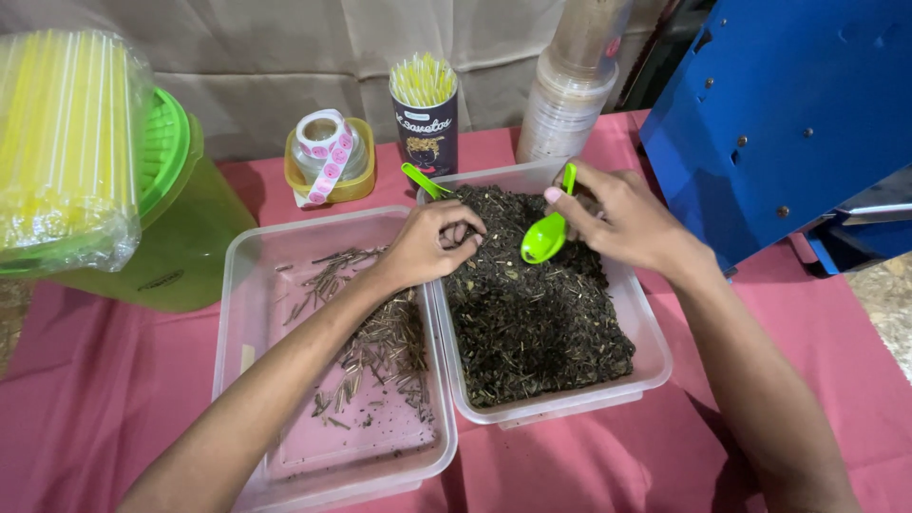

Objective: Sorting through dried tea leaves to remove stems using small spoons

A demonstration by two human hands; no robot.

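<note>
Head view: right hand (622,220) closed around a green spoon (546,236), bowl down over dark dried herb mix (532,304) filling the right clear tub (655,366). Left hand (429,245) curled, fingertips pinching into the mix at the tub's near-left edge. Left clear tub (237,313) alongside, touching, holding picked-out stalks (380,337), on the pink-clothed table (85,399).

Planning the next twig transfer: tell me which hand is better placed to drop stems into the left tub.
Probably left. The left hand pinches in the dark mix right beside the left tub; the right hand holds a green spoon, farther off.
</note>
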